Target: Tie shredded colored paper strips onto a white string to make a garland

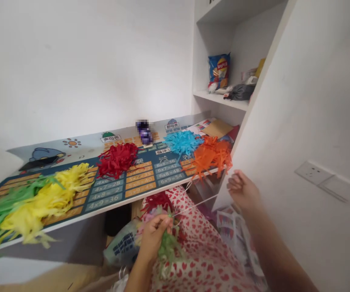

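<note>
The desk runs out wide in front of me, its printed top [140,178] partly covered, and on the near side below it there's the heart-print cloth [205,235]. Across the desk, fringed bunches: yellow bunch [50,198] at the left, touching the green bunch [13,207] at the very left end; orange bunch [211,156] at the right, up against the blue bunch [183,142]; red bunch [118,160] between, set farther back.

Now my hands, near side of the desk! My left hand [156,231] pinches the top of a pale green tuft [168,247], which dangles over the cloth. My right hand [244,188], off to the right beside the white panel, is curled in, seemingly on the white string [196,206]; exactly how the fingertips grip it, I can't tell. And that string, thinnest of all, stretches taut between the two!

I'd call this the tying step, string being drawn snug at the tuft's top. The next move, I reckon, calls for a firm left pinch and a steady right pull, so nothing slips.
</note>
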### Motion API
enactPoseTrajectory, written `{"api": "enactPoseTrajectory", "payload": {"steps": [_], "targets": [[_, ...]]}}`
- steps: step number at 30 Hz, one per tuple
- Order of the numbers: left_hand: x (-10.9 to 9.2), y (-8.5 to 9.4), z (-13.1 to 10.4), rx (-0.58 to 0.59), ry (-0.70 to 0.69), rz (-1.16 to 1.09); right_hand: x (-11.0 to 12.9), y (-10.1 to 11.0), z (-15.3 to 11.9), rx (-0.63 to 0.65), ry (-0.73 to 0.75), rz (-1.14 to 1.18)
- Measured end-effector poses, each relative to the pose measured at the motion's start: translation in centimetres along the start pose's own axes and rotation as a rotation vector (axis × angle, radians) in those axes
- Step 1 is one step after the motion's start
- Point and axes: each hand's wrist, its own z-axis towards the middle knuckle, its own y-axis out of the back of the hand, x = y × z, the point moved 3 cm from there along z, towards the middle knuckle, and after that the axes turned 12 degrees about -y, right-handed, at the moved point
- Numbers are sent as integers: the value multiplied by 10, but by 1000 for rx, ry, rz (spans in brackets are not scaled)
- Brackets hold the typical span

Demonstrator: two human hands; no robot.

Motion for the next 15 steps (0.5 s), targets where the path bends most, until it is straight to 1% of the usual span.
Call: {"api": "enactPoseTrajectory", "payload": {"steps": [3, 7, 10, 12, 13, 15], "targets": [[3, -2, -6, 39, -7, 24, 21, 21, -9, -23, 51, -20], [11, -1, -7, 70, -6, 18, 44, 46, -13, -65, 137, -2], [16, 2, -9, 85, -4, 48, 55, 55, -17, -105, 187, -36], [15, 3, -11, 103, -36, 107, 51, 54, -22, -136, 211, -128], [13, 3, -11, 110, -75, 146, 44, 52, -25, -158, 217, -198], [3, 0, -10, 111, -173, 218, 23, 42, -32, -195, 196, -386]]}}
